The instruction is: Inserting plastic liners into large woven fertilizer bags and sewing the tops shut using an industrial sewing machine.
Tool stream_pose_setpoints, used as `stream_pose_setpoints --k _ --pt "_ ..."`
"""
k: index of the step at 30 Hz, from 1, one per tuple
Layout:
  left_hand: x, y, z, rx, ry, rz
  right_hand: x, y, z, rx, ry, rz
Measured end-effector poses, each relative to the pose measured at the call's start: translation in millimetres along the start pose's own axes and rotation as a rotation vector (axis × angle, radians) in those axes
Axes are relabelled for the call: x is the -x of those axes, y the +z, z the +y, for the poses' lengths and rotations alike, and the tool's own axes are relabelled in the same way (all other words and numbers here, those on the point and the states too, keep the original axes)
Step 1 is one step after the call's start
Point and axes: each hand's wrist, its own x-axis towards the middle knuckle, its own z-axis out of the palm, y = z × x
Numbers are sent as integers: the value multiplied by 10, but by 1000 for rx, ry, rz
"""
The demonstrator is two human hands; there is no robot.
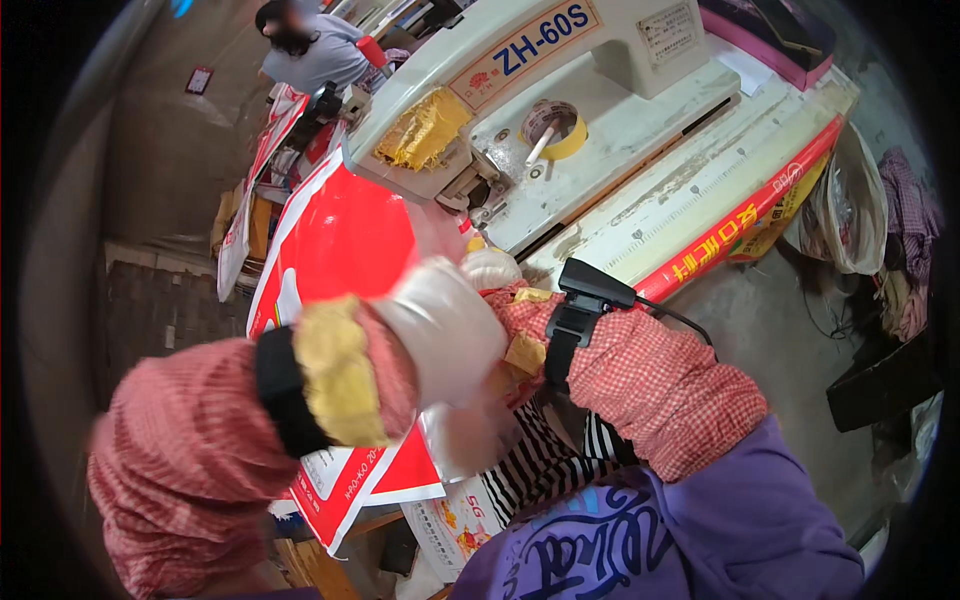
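A large industrial sewing machine [560, 75] with a pale body stands in front of me, yellow tape wrapped over part of its head. A red and white printed plastic sheet or bag [340, 225] lies to the left of and under the head. My left hand [445, 330], in a white covering, is over this sheet; it is smeared by motion and its fingers cannot be made out. Close to the needle area is my right hand [490, 268], also covered in white, its fingers mostly hidden behind the left hand and wrist. Red checked sleeves cover both forearms.
A yellow tape roll [558, 132] with a white stick-like piece rests on the machine bed. A pink-edged box [770, 40] stands at the back right. A pale plastic bag [845, 205] hangs beside the table. Another person [315, 50] is at the far left.
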Motion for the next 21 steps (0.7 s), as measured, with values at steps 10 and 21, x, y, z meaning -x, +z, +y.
stream_pose_setpoints --k 10,21 --pt "577 371 489 -253 -77 39 480 -915 519 -217 61 41" --pt "90 -65 -115 -221 40 274 506 -991 541 -177 115 11"
